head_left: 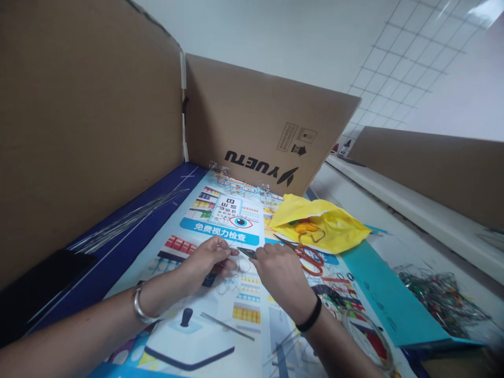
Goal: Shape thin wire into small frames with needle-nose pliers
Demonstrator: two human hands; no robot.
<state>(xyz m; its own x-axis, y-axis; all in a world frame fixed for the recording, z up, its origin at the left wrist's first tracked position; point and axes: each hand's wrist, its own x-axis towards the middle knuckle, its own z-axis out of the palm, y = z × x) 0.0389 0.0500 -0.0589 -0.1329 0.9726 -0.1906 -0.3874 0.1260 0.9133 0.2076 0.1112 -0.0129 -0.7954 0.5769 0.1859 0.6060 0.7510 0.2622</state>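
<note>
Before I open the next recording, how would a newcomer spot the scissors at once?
Find the cardboard panel marked YUETU, then the yellow bag in front of it. Between that bag and the right hand lie the scissors, set apart from the held dark tool by orange loop handles.

The single view comes from the person's head, looking forward and down over the desk (122,262). It is near enough that both forearms run in from the lower edge, with the left hand (207,261) and right hand (277,270) just below centre. Its wide sweep reaches past the far cardboard panel (255,113) to the pale wall (255,31).
</note>
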